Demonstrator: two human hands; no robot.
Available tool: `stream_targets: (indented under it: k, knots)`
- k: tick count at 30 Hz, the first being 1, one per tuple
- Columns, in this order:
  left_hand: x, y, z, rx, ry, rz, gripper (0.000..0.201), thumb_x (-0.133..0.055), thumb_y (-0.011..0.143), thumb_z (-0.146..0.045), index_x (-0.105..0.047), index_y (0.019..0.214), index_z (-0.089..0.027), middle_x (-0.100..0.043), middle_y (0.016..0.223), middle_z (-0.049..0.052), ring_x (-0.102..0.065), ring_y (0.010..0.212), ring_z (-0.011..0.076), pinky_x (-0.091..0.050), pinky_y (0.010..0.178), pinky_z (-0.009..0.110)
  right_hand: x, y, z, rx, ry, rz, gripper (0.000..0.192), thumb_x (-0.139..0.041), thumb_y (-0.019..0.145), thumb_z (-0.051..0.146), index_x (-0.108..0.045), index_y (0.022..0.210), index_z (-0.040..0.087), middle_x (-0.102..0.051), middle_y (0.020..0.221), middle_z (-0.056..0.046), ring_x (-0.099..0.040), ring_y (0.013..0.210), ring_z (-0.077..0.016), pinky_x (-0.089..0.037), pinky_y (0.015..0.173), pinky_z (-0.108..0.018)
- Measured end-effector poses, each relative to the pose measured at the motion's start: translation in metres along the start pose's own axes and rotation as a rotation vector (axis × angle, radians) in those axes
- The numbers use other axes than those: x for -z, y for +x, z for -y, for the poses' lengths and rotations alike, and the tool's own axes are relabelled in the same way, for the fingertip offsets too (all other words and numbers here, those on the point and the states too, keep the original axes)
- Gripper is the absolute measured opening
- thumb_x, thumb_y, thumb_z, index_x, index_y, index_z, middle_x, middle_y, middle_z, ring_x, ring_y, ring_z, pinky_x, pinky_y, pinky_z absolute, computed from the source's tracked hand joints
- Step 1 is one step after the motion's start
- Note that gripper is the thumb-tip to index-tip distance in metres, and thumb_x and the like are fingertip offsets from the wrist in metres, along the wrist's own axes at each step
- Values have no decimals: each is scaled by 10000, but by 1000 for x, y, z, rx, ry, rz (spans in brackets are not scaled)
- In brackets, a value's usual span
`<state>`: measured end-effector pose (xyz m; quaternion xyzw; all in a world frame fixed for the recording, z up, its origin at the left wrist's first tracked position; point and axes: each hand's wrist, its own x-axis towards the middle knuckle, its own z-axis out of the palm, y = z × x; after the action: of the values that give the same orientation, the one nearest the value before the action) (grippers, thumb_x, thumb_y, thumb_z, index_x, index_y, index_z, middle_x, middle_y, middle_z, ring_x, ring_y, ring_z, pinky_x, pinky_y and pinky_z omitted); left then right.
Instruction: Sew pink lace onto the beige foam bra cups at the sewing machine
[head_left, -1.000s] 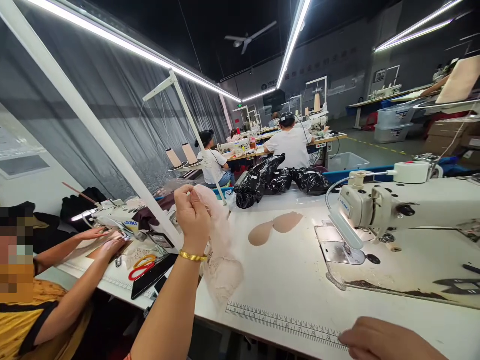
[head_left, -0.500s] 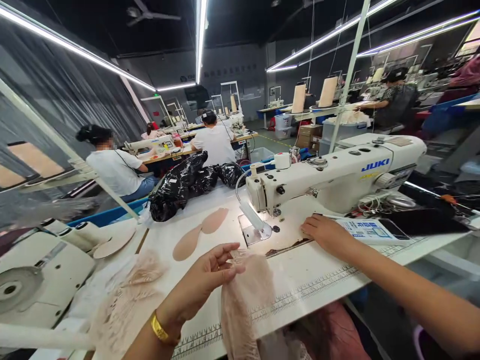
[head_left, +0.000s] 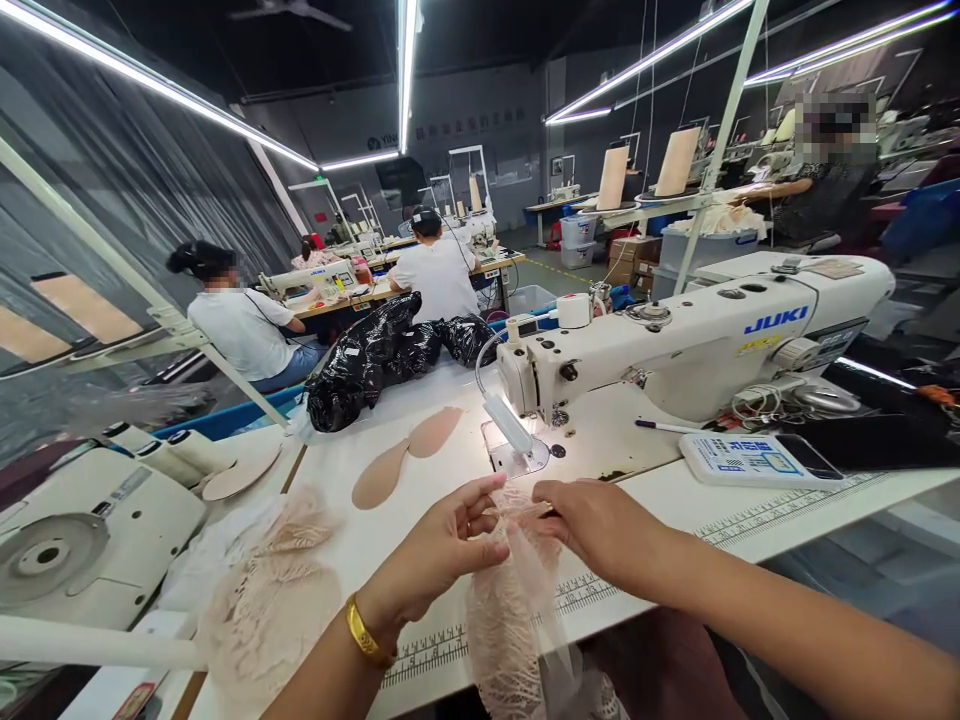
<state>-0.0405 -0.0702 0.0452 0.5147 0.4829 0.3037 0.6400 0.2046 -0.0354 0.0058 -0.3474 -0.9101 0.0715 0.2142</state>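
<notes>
A pale pink lace piece (head_left: pixel 517 600) hangs over the near edge of the white sewing table (head_left: pixel 420 500), its top end pinched between both hands and its lower part trailing down toward six o'clock, out of the bottom of the view. The left hand (head_left: pixel 442 545) sits at nine o'clock of the lace's top end, fingers closed on the fabric, a gold bangle (head_left: pixel 365 634) on its wrist. The right hand (head_left: pixel 600 525) sits at three o'clock of the same end, fingers also pinched on the lace, so the two hands nearly meet over it. A printed ruler strip (head_left: pixel 600 590) runs along the table edge under the hands.

At twelve o'clock from the hands, just beyond them, stands the needle plate of a white Juki sewing machine (head_left: pixel 705 335), lit by its small lamp (head_left: pixel 508 425). A control panel (head_left: pixel 739 458) lies at two o'clock beside a pen (head_left: pixel 664 427). Two tan cup-shaped pads (head_left: pixel 409 455) lie flat on the table at eleven o'clock, and black plastic bags (head_left: pixel 375 360) are heaped farther off the same way. More pink lace (head_left: pixel 274 590) lies piled at nine o'clock, next to another machine (head_left: pixel 82 530) on the neighbouring table. Other people sit at machines in the background, their backs turned.
</notes>
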Motion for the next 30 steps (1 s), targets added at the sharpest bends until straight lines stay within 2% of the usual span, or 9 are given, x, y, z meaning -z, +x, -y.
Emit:
stream_targets:
  k: [5,8,13,18,22,25,27,28,30]
  knots:
    - [0,2,1,-24,43,-9,856,-901,741,-364,-539,1507,-244,-621,1414,116,-499,1398,297,-369,1215,480,-7,11,18,236,-131,-48,219,-562,989,58,-542,1200,113,-714,1043,-95,-673,911,-250,-445,805,-350]
    - [1,2,2,-27,48,-7,855,-907,734,-355,-546,1502,-250,-600,1462,112,-494,1412,292,-341,1238,476,-12,14,18,285,-240,-102,258,-538,966,25,-532,1218,81,-697,1008,-96,-649,871,-263,-437,783,-376]
    - [7,1,-1,-38,44,-6,858,-900,743,-339,-530,1512,-242,-585,1501,118,-513,1413,295,-315,1256,483,-2,13,17,275,-324,-93,170,-484,976,14,-555,1081,127,-677,890,-62,-613,769,-241,-375,704,-360]
    - [5,2,-1,-28,31,-6,875,-907,728,-317,-522,1509,-232,-566,1524,130,-507,1422,305,-341,1241,476,4,14,18,251,-323,-82,166,-463,1007,34,-557,1076,152,-675,884,-61,-608,780,-231,-366,718,-344]
    - [-7,7,0,-24,9,63,903,-875,745,-301,-463,1543,-209,-575,1508,164,-511,1420,317,-437,1159,455,-7,26,29,280,-294,-20,184,-461,994,38,-578,1088,144,-689,903,-80,-621,809,-237,-386,725,-345]
    - [9,-2,-10,1,150,88,962,-822,748,-309,-369,1592,-218,-620,1455,169,-601,1314,317,-525,1039,439,-4,29,25,184,-257,60,164,-469,1005,65,-592,1067,153,-700,874,-68,-627,776,-237,-370,687,-337]
    - [38,-18,-24,10,410,8,921,-749,783,-342,-346,1606,-246,-648,1421,153,-647,1237,324,-556,981,465,5,22,9,23,-259,109,135,-486,1018,95,-600,1056,157,-708,862,-67,-633,755,-247,-353,655,-335]
    - [56,-28,-32,-22,589,-124,825,-685,823,-374,-392,1583,-243,-660,1404,148,-642,1238,335,-554,981,491,10,17,-2,-66,-273,131,129,-496,1017,98,-605,1056,156,-711,860,-72,-638,752,-254,-350,648,-336]
    - [90,-46,-47,-122,1011,-606,643,-567,874,-416,-525,1481,-208,-662,1400,150,-590,1301,382,-494,1051,586,16,3,-29,-205,-330,175,163,-508,989,53,-618,1071,141,-717,865,-89,-647,764,-272,-368,671,-349]
